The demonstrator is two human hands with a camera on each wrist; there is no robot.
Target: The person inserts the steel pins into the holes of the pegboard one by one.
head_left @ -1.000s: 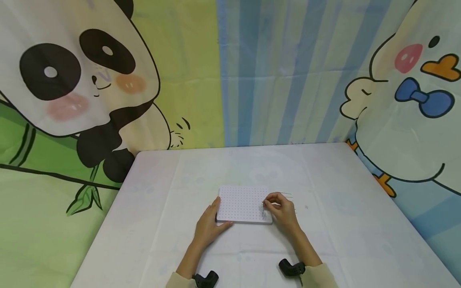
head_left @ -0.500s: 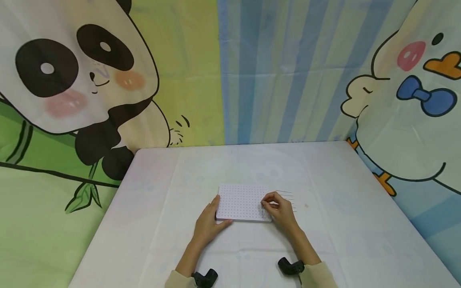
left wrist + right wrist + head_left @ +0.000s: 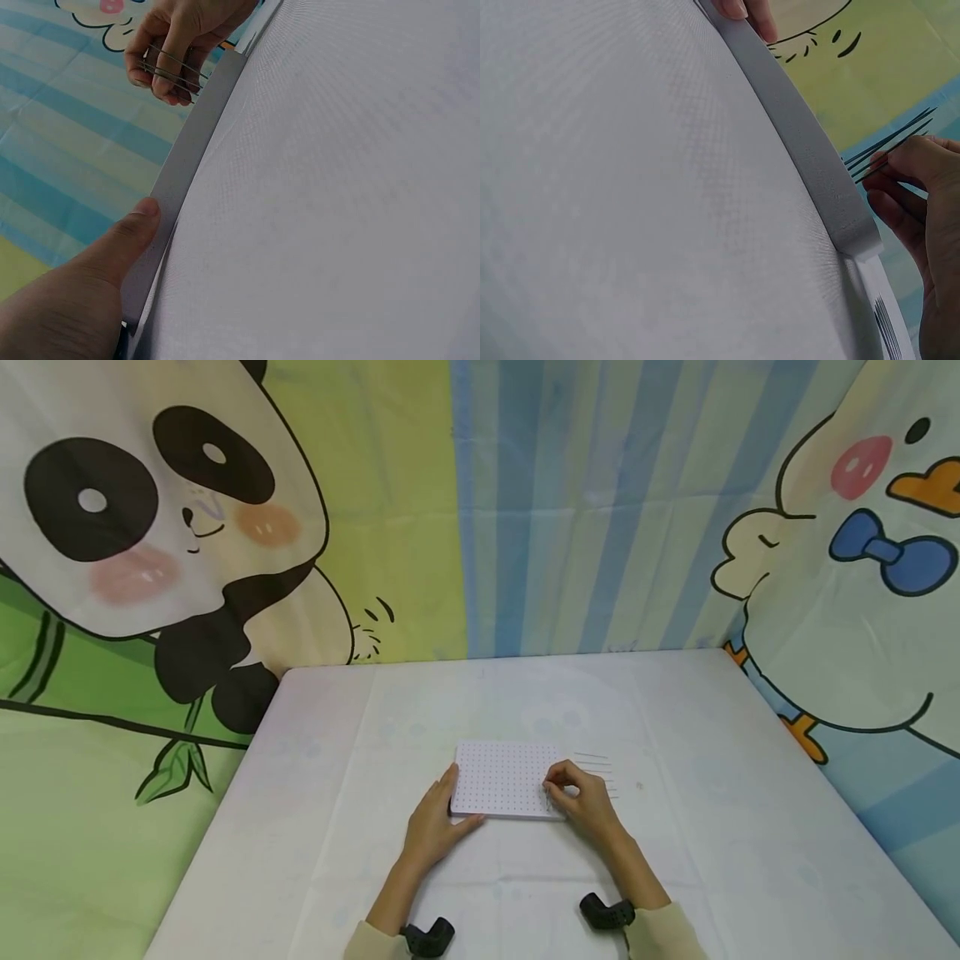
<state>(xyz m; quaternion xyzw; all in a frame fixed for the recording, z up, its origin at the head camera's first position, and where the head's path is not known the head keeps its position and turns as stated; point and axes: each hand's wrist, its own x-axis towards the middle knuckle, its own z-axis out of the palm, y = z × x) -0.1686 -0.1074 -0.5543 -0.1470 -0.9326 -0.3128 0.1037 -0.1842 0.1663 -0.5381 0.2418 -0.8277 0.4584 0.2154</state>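
A white board full of small holes [image 3: 498, 781] lies flat on the table. My left hand [image 3: 433, 828] holds its near left corner, with the thumb [image 3: 139, 225] against the front edge and the other fingers along the left side. Over the board's right part, my right hand [image 3: 587, 797] pinches a thin metal pin [image 3: 907, 135] between thumb and forefinger. Several such pins stand out of the board close together there, as both wrist views show. Fingers partly cover them, so which holes they sit in cannot be told.
Several more thin metal pins [image 3: 594, 764] lie in a row on the white table [image 3: 360, 852], just right of the board. A patterned cloth backdrop [image 3: 540, 510] rises behind and beside the table. Black wrist devices [image 3: 607, 912] sit on both forearms.
My right hand has shifted slightly left over the board, still pinching at the pins, and more of the loose pins show beside it. My left hand keeps its hold on the board.
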